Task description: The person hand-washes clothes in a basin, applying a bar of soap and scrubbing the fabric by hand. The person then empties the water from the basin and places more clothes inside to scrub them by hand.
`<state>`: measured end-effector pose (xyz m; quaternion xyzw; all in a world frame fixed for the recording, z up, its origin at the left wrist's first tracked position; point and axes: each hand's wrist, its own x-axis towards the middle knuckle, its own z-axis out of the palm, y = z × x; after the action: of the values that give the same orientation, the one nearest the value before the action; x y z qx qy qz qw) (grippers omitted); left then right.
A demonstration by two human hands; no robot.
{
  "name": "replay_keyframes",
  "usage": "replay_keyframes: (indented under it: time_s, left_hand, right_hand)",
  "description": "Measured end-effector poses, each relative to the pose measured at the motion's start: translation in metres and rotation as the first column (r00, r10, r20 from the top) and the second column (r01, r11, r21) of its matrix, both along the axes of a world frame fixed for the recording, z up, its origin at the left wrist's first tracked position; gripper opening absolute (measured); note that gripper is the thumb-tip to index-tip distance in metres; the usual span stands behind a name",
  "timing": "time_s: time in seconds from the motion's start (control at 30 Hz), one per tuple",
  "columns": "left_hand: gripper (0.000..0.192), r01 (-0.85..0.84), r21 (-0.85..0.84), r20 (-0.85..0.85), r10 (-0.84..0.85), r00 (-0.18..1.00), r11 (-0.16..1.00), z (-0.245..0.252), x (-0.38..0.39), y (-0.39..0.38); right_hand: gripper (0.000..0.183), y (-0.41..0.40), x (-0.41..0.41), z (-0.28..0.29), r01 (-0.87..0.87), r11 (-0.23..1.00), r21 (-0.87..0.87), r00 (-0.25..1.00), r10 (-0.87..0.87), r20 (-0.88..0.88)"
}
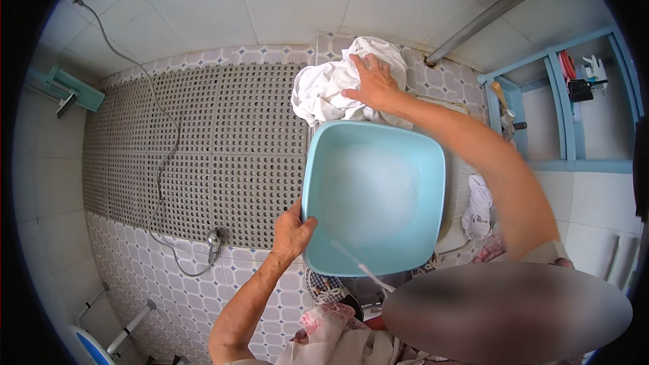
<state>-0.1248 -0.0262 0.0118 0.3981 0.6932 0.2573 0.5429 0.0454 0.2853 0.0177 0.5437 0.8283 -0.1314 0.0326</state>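
Observation:
A light blue plastic basin (375, 197) stands before me with whitish, cloudy water in it. My left hand (294, 230) grips the basin's left rim, the thumb over the edge. Beyond the far rim, a heap of white cloth (324, 86) lies on the floor, partly against the basin. On top of this cloth rests my right hand (372, 83), its fingers spread. A pale, thin cord or strap hangs blurred over the basin's near edge.
Grey perforated mats (243, 157) cover the floor at left, with a shower hose and a shower head (214, 238) on them. Right of the basin lies another white cloth (477, 208). A blue shelf (570, 165) with brushes stands at the right wall, near a grey pipe (474, 28).

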Motion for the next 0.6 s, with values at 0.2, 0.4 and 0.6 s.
replay_keyframes:
  time_s: [0.2,0.4,0.6]
  left_hand:
    - [0.05,0.071,-0.026,-0.018,-0.072,0.997,0.997,0.004,-0.011,0.011]
    - [0.039,0.09,-0.006,0.01,-0.09,0.996,0.996,0.003,-0.013,0.009]
    - [0.038,-0.579,-0.18,0.624,0.548,0.557,0.795,-0.006,-0.001,-0.012]
  right_hand:
    - [0.041,0.013,0.002,-0.003,0.195,0.962,-0.189,0.907,-0.25,-0.339]
    - [0.037,-0.069,0.062,0.146,-0.07,0.997,-0.025,0.506,0.014,-0.862]
    - [0.013,-0.156,0.053,0.262,-0.492,0.805,0.333,-0.152,0.297,-0.943]
